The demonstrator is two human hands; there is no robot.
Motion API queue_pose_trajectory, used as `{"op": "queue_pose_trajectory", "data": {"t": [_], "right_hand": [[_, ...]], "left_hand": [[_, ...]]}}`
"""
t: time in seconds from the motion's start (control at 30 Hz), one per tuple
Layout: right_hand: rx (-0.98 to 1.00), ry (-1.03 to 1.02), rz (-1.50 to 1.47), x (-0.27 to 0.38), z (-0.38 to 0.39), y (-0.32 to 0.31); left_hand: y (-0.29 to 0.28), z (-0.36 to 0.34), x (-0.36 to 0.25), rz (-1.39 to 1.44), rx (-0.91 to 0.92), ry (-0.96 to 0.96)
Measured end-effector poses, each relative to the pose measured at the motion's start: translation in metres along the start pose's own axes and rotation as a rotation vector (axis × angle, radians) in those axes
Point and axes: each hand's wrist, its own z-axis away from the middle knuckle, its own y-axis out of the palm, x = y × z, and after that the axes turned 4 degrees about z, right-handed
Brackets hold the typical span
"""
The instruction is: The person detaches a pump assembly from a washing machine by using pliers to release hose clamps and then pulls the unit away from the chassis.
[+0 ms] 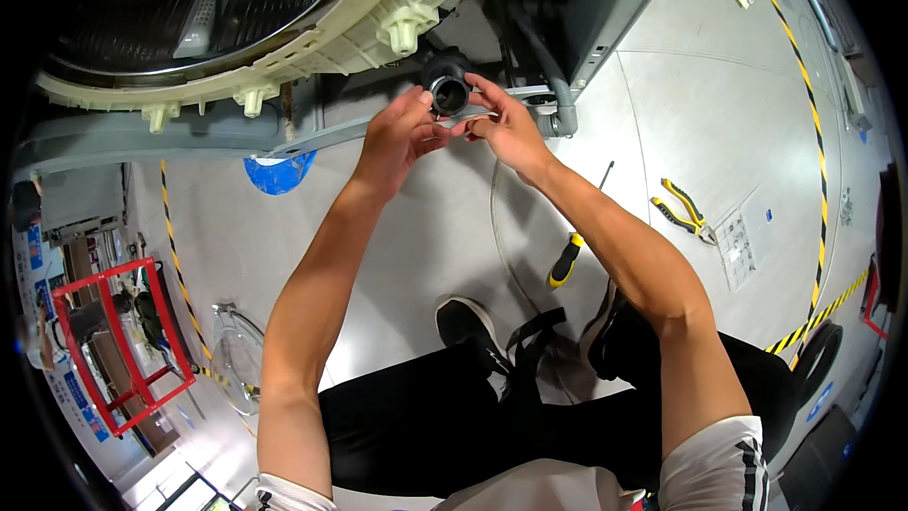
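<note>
A black rubber hose (443, 66) with a round open mouth sticks out below the rim of a washing machine's pale plastic tub (326, 47). My left hand (402, 137) grips the hose from the left, its thumb on the edge of the mouth. On the other side, my right hand (508, 128) has its index finger against the mouth. Its thumb and other fingers curl in just below, meeting the left fingertips. Whether a thin clamp or wire lies between those fingertips is too small to tell.
A steel drum (227, 0) fills the upper left. The grey cabinet frame (331, 137) runs beneath the tub, with a grey elbow pipe (565, 114) to the right. On the floor lie a yellow-black screwdriver (566, 260), pliers (683, 208) and a clear plastic case (736, 246).
</note>
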Motion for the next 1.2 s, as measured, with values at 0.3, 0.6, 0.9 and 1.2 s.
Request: {"op": "queue_pose_trajectory", "data": {"t": [0.3,0.6,0.9,1.2], "right_hand": [[-0.094,0.171,0.463,0.025,-0.036,-0.030],[-0.165,0.016,0.528,-0.007,-0.155,-0.038],[-0.078,0.026,0.581,0.006,-0.182,-0.038],[-0.156,-0.118,0.996,-0.006,-0.178,-0.029]], "left_hand": [[0.017,0.013,0.004,-0.347,0.021,-0.031],[0.006,0.032,0.006,-0.521,0.022,-0.116],[-0.001,0.053,-0.004,-0.536,-0.038,-0.123],[-0.011,0.056,-0.002,-0.582,-0.077,-0.125]]}}
